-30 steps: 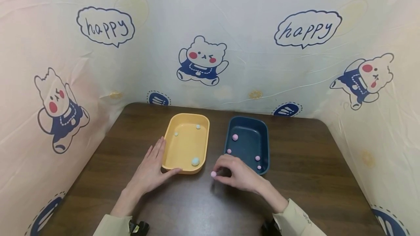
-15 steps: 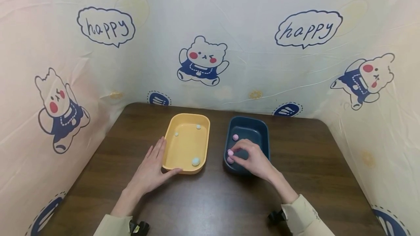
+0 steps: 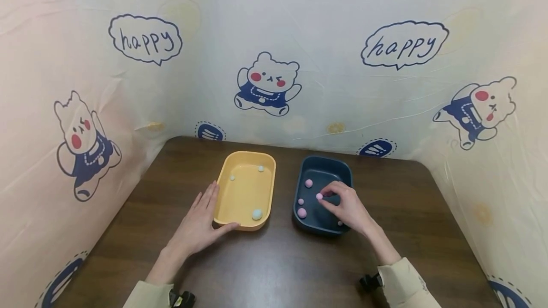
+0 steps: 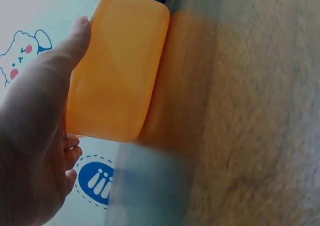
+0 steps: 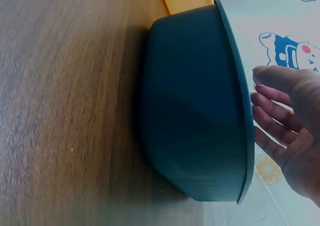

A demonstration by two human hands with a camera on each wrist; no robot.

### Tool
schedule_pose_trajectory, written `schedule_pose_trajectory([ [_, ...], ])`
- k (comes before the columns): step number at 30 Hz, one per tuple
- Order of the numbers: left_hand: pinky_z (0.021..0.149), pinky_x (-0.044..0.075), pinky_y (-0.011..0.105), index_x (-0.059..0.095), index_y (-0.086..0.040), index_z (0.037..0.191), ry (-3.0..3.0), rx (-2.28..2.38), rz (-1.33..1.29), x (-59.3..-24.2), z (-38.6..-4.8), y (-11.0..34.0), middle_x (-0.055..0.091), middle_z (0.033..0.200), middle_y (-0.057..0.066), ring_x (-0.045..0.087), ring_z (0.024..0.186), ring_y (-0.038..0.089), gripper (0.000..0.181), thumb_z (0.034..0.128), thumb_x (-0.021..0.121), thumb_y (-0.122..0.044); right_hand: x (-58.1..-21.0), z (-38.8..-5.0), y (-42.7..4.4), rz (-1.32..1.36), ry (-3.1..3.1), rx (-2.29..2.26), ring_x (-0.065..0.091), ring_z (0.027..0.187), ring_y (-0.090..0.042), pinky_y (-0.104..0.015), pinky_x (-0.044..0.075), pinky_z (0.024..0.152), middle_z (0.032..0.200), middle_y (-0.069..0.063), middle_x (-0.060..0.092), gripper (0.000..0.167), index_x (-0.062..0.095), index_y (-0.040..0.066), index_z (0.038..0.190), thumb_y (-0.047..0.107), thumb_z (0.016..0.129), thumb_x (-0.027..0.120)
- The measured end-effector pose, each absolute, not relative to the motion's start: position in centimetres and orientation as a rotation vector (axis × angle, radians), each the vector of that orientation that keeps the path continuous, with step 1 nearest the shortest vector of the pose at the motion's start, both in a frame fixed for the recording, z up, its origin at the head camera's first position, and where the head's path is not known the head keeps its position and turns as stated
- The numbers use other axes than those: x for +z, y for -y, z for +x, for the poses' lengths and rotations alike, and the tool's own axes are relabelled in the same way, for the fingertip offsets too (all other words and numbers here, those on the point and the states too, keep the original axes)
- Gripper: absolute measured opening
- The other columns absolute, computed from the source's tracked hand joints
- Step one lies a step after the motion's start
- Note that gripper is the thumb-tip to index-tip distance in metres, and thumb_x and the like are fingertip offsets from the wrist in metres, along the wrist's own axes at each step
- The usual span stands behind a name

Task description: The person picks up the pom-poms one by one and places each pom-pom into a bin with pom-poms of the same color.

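In the head view my right hand (image 3: 348, 206) is over the dark blue tray (image 3: 318, 228), pinching a small pink ball (image 3: 319, 196) between thumb and fingertips. Along the tray's left side lie a pink ball (image 3: 308, 183), a smaller pink ball (image 3: 301, 201) and a larger pink ball (image 3: 301, 213). Another small pink ball (image 3: 340, 223) is partly covered by my hand. My left hand (image 3: 194, 227) rests against the yellow tray (image 3: 246, 227), fingers straight along its left side, thumb at its front edge. Inside are two small pale blue balls (image 3: 261, 168) and a larger pale blue ball (image 3: 257, 214).
Both trays stand side by side on a dark wooden table (image 3: 265, 270), with a narrow gap between them. A printed curtain (image 3: 334, 84) hangs behind the table and along both its sides. In the right wrist view the blue tray's wall hides its contents.
The right hand has carried the pink ball from the table in front of the trays, rightward and back over the blue tray. The left hand has stayed at the yellow tray.
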State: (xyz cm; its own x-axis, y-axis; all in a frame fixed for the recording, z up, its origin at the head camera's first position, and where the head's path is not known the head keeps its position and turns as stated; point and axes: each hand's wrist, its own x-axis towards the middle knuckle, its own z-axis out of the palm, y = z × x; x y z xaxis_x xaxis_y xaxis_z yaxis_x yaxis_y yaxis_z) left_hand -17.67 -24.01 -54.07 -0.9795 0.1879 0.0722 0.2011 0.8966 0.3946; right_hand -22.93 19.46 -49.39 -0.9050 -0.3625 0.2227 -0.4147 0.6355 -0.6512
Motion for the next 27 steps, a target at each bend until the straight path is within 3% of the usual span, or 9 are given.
schedule_pose_trajectory([
  [15,0.14,0.021,0.063,0.01,-0.002,0.176,3.042,-0.621,-0.333,-53.4,-18.1,23.9,0.016,0.185,0.021,0.021,0.172,0.039,0.134,0.0888,0.064,-0.089,-49.6,-23.2,-20.2,0.6,2.791,1.139,0.073,0.108,-0.025,-0.059,0.065,0.102,0.111,-0.003,0.078,0.013,0.08,0.015,0.113,0.02,0.101,0.082],
  [22,0.14,0.02,0.064,0.009,-0.001,0.176,3.056,-0.607,-0.349,-53.1,-18.2,23.8,0.013,0.185,0.022,0.019,0.172,0.041,0.135,0.0894,0.063,-0.089,-49.8,-22.9,-20.4,0.61,2.766,1.13,0.075,0.108,-0.028,-0.059,0.065,0.1,0.116,-0.013,0.078,0.027,0.077,0.006,0.123,0.015,0.098,0.084],
  [27,0.139,0.015,0.069,0.016,0.0,0.175,3.06,-0.553,-0.358,-52.2,-18.2,23.9,0.014,0.185,0.023,0.015,0.171,0.048,0.125,0.094,0.062,-0.084,-49.5,-22.9,-20.6,0.618,2.713,1.123,0.073,0.114,-0.035,-0.059,0.064,0.103,0.125,-0.017,0.075,0.039,0.072,0.008,0.133,0.015,0.097,0.086],
])
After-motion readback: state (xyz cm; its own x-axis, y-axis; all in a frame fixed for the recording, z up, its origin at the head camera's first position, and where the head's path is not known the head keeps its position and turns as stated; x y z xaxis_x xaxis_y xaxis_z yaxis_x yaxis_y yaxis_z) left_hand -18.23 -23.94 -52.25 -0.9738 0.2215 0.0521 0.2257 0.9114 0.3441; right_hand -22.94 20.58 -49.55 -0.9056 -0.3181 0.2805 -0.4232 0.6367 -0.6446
